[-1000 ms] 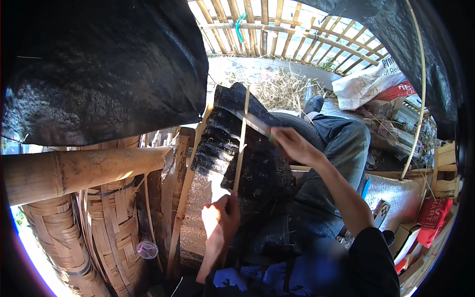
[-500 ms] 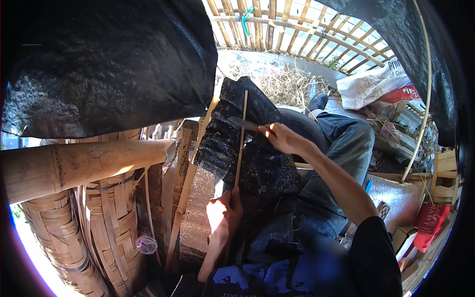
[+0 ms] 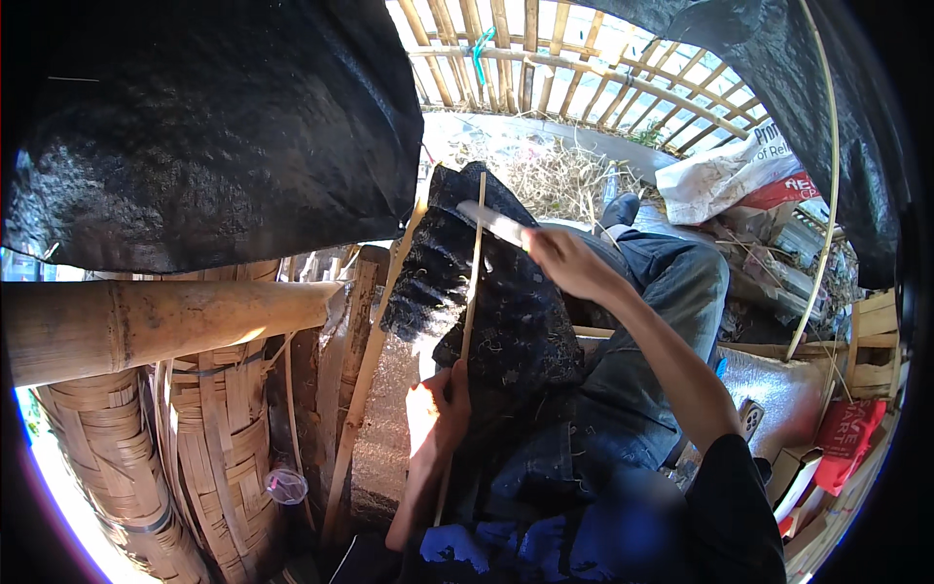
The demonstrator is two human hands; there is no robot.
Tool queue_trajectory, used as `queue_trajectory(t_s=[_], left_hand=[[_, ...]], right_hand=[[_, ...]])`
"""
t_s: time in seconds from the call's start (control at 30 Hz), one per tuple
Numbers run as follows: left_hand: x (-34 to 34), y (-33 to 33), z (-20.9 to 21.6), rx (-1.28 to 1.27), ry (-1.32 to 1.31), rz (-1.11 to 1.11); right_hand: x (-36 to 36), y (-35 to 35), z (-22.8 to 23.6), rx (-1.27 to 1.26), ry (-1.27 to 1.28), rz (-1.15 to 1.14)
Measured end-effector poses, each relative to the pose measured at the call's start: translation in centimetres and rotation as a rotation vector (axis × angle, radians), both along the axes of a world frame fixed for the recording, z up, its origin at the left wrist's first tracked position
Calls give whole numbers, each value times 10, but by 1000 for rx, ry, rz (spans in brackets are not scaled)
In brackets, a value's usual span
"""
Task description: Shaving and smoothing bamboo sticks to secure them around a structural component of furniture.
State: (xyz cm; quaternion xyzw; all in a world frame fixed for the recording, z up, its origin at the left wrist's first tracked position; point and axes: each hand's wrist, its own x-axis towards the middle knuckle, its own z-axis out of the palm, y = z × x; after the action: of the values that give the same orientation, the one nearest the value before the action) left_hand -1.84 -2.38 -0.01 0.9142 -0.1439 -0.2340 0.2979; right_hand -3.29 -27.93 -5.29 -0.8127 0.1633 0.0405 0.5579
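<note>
My left hand point(image 3: 438, 407) is closed around the lower part of a thin bamboo strip point(image 3: 474, 282), which points up and away from me. In my right hand point(image 3: 569, 261) is a knife point(image 3: 492, 222). Its blade lies across the strip near the far end; whether it touches the strip I cannot tell. Beneath both is a dark, worn cloth point(image 3: 520, 321) spread over my leg, with small pale shavings on it. The knife's handle is mostly hidden by my fingers.
Woven bamboo rolls point(image 3: 209, 438) stand at the left below a thick bamboo pole point(image 3: 175, 326). Black plastic sheeting point(image 3: 214, 127) hangs above them. A slatted bamboo fence point(image 3: 584, 68) and dry straw point(image 3: 555, 175) lie ahead. At the right are a white sack point(image 3: 715, 178) and a red bag point(image 3: 848, 446).
My right hand has raised the knife slightly and tilted it, so the blade sits higher along the strip. The left hand keeps its hold on the strip.
</note>
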Motion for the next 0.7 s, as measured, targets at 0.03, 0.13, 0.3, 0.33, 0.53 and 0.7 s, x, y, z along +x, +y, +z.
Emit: queue_trajectory(t_s=[0.03, 0.13, 0.3, 0.33, 0.53, 0.7], left_hand=[[0, 2, -3, -14, -5, 1], [-1, 2, -5, -24, -16, 5], [0, 4, -8, -51, -34, 46], [0, 4, -8, -31, -11, 44], [1, 4, -13, -45, -35, 42], [-1, -2, -9, -44, -18, 30]], right_hand=[[6, -2, -11, -125, -114, -146], [18, 3, -28, -325, -180, -108], [-5, 40, -3, -189, -20, 104], [-9, 42, -2, -152, 30, 123], [-15, 30, 17, -22, -25, 322], [7, 1, -4, -154, -214, -115]])
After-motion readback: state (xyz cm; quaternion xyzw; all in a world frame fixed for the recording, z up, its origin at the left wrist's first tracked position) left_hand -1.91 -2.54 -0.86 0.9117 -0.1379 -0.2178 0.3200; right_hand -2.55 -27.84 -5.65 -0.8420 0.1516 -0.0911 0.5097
